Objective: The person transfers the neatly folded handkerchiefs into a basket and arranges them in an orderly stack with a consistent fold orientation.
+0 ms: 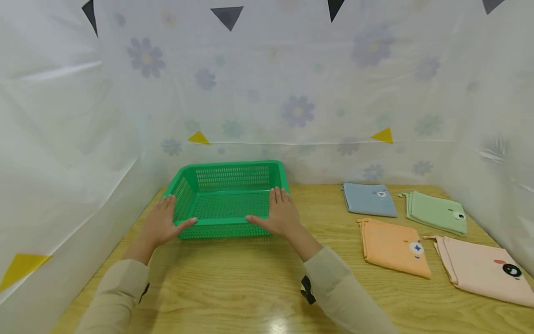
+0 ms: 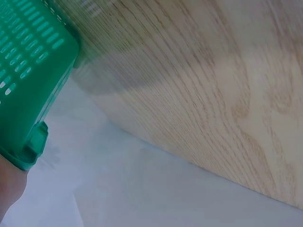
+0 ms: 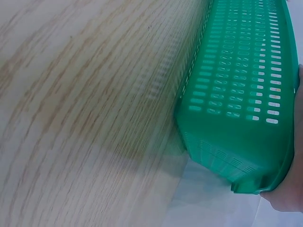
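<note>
A green plastic basket (image 1: 231, 221) with slotted walls stands on the wooden table, toward the back left. At its front left corner is my left hand (image 1: 160, 222), fingers straight and thumb spread along the front rim. My right hand (image 1: 279, 215) rests on the front right corner in the same way, its thumb pointing inward. In the left wrist view, part of the basket (image 2: 33, 61) shows beside a sliver of the hand (image 2: 9, 182). The right wrist view shows the basket's slotted wall (image 3: 232, 94), with a bit of the hand (image 3: 286, 194) against the rim.
Folded cloths lie on the right of the table (image 1: 233, 287): a blue one (image 1: 367, 202), a green one (image 1: 434, 213), an orange one (image 1: 390, 246) and a pink one (image 1: 479, 269). Pale flowered sheeting (image 1: 258, 83) surrounds the table at the back and both sides.
</note>
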The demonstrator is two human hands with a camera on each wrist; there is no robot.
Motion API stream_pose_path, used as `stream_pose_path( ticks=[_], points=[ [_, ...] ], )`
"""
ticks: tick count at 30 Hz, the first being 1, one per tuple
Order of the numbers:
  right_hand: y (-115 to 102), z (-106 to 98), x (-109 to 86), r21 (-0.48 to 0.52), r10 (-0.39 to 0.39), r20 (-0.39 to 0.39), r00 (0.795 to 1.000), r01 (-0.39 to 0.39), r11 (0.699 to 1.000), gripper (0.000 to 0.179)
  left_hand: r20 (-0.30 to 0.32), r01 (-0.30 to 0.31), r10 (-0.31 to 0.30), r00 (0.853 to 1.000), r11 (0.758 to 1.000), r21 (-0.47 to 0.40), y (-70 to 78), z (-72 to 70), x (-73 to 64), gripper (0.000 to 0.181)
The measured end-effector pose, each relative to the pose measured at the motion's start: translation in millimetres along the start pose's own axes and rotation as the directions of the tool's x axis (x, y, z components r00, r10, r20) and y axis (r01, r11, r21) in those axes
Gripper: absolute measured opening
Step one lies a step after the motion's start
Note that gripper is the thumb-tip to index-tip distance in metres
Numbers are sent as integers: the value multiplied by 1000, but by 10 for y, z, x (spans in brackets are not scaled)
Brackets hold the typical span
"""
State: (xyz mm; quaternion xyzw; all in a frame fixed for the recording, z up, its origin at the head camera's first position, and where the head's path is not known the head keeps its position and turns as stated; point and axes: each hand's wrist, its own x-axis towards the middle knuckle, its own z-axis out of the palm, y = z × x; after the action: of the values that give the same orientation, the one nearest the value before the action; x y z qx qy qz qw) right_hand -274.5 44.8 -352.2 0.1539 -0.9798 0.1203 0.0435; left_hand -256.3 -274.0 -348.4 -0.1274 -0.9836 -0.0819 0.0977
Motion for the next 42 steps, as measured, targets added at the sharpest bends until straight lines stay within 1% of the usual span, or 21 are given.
stream_pose_path(
  ticks=[5, 10, 16, 24, 36, 42],
  points=[
    [8, 22, -11, -1, -9, -17, 1000, 9, 1000, 104, 2, 5, -5, 1000, 1000, -19, -5, 16, -26, 99],
    [25, 3, -19, 13, -12, -38, 999, 13, 1000, 104, -1, 0, 0, 1000, 1000, -26, 10, 1, -7, 100],
    [24, -31, -52, 30, -9, -27, 1000, 10, 1000, 104, -2, -1, 1, 1000, 1000, -19, 12, 19, 1, 99],
    [34, -26, -70, 12, -6, -25, 1000, 6, 1000, 105, -1, 1, -1, 1000, 1000, -19, 20, 37, -11, 98],
    [98, -73, -134, 16, 7, -28, 1000, -7, 1000, 104, -9, -9, 8, 1000, 1000, -28, 105, 62, 16, 98],
    [134, -75, -165, 14, 12, -26, 1000, -11, 1000, 104, 6, -11, 11, 1000, 999, -32, 154, 54, 35, 101]
  ],
)
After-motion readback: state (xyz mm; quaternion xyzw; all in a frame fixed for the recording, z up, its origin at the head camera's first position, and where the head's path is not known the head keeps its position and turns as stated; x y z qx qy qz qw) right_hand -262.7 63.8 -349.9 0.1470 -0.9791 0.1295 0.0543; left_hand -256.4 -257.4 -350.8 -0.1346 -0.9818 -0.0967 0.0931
